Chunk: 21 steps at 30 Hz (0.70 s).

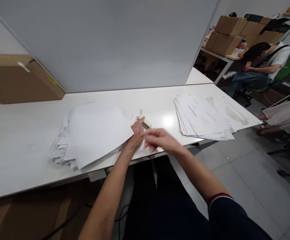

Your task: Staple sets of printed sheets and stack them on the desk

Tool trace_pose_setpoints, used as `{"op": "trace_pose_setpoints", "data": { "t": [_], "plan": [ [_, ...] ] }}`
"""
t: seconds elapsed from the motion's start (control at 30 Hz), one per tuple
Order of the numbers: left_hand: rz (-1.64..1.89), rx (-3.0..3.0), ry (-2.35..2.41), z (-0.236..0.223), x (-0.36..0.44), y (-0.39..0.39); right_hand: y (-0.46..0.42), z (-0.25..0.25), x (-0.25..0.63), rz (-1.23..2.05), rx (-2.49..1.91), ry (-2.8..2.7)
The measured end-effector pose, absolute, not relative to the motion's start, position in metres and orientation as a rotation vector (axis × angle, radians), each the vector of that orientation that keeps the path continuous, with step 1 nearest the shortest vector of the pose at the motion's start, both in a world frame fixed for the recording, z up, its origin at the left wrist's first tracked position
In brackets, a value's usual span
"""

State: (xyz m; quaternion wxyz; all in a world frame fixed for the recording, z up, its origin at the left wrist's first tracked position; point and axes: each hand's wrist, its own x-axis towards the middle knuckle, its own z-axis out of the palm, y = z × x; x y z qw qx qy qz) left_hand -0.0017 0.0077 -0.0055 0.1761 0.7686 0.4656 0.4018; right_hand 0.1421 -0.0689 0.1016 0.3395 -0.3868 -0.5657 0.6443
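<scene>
A loose pile of white paper sheets lies on the white table in front of me. My left hand rests at the pile's right edge with its fingers on the top sheets; its grip is partly hidden. My right hand hovers just to the right of it, blurred by motion, fingers curled over the table's front edge. A small beige stapler lies just behind my left hand. A second stack of printed sheets lies fanned out at the right end of the table.
A grey partition panel stands along the back of the table. A cardboard box sits at the far left. At the right, a seated person leans on another table bearing cardboard boxes. Tiled floor lies to my right.
</scene>
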Motion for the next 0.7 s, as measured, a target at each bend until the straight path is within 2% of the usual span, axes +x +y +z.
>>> {"op": "trace_pose_setpoints", "data": {
  "t": [0.17,0.27,0.33,0.47,0.7],
  "plan": [
    [1.351,1.753,1.263,-0.002,0.003,0.004,-0.037,0.081,0.297,0.258,-1.9,-1.283],
    [1.397,1.684,1.217,0.005,0.005,-0.001,-0.028,0.072,0.374,-0.224,-2.383,-1.117],
    [1.392,1.79,1.168,0.01,0.006,-0.005,-0.027,0.07,0.41,-0.22,-2.592,-0.98],
    [1.385,2.092,1.067,0.015,0.009,-0.013,-0.029,0.07,0.449,0.075,-2.78,-0.888],
    [1.659,1.75,1.34,0.016,0.005,-0.01,-0.033,0.066,0.455,-0.039,-2.662,-0.995]
  ]
}}
